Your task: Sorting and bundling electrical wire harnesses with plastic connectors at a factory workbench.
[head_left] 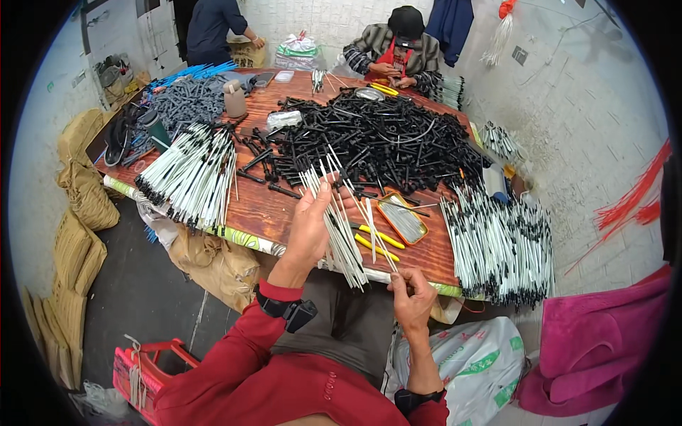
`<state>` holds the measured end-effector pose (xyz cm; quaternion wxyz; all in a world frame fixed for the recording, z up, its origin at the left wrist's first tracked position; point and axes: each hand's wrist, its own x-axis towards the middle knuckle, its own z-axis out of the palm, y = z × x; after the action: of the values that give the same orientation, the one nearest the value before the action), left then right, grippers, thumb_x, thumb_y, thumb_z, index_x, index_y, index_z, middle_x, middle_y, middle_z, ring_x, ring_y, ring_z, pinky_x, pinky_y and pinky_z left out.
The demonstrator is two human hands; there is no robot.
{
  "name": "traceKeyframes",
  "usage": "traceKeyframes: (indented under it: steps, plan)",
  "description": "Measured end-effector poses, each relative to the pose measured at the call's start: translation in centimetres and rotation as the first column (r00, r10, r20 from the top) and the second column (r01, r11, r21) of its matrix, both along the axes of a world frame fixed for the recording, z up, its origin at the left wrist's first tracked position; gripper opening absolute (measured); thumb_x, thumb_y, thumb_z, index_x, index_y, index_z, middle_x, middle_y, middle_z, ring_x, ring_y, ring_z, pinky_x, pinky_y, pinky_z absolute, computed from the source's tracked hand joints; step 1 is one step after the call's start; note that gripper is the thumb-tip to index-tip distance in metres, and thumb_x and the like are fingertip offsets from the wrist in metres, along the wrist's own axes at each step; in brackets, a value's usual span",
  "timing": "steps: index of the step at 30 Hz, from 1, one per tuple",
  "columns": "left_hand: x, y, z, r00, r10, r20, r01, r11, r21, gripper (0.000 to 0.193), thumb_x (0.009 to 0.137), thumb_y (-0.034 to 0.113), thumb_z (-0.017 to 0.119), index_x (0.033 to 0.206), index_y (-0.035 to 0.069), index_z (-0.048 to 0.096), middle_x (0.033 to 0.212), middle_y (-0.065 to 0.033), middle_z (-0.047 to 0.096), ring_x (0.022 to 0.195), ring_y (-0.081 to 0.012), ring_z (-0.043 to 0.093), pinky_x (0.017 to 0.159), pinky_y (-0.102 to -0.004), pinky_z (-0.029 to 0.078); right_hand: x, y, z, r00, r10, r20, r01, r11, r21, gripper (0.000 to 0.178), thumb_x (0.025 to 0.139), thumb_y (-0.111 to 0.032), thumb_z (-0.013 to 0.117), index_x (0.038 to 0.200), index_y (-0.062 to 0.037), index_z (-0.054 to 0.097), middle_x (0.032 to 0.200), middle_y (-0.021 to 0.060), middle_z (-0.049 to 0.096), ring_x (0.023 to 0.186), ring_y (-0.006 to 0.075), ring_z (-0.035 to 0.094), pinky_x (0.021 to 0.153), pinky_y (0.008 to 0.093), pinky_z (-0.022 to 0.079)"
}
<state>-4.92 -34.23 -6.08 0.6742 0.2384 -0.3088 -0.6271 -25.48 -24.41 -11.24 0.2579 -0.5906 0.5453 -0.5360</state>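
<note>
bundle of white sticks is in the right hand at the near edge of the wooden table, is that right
Not the right hand: the head view shows the bundle of white sticks in the left hand, at the near edge of the wooden table.

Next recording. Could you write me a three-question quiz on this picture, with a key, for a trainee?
1. Which hand is wrapped around the bundle of thin white rods: left or right?
2. True or false: the open rectangular box with an orange rim stands to the left of the bundle.
3. Fill in the colour: a big heap of slender ____ parts covers the middle of the red-brown wooden table.

Key:
1. The left hand.
2. False: the box stands to the right of it.
3. Black.
</note>
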Motion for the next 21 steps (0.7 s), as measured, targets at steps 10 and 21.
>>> traceKeyframes:
  steps: [10,21]
  plan:
    - [-0.6,-0.2,-0.8,0.996,-0.079,-0.038,0.081,0.996,0.044,0.028,0.103,0.026,0.050,0.125,0.008,0.051,0.105,-0.0068,0.062,0.097,-0.0195,0.063,0.088,-0.0370,0.055,0.4,1.3,0.0,0.970,0.004,-0.242,-0.028,0.995,-0.095,0.008,0.089,-0.007,0.066,0.089,0.0016,0.065,0.067,0.0067,0.066,0.058,0.0111,0.060,0.055,0.0259,0.047]
    - [-1.3,-1.1,-3.0,0.973,-0.097,-0.210,0.108,0.993,0.039,0.024,0.103,0.023,0.049,0.123,0.009,0.050,0.095,-0.0039,0.057,0.086,-0.0158,0.058,0.082,-0.0352,0.055,1.1,2.2,-2.5,0.946,0.107,0.305,-0.159,0.976,0.152,0.018,0.096,-0.016,0.060,0.097,0.0014,0.063,0.071,0.0041,0.064,0.064,0.0082,0.058,0.061,0.0233,0.046]
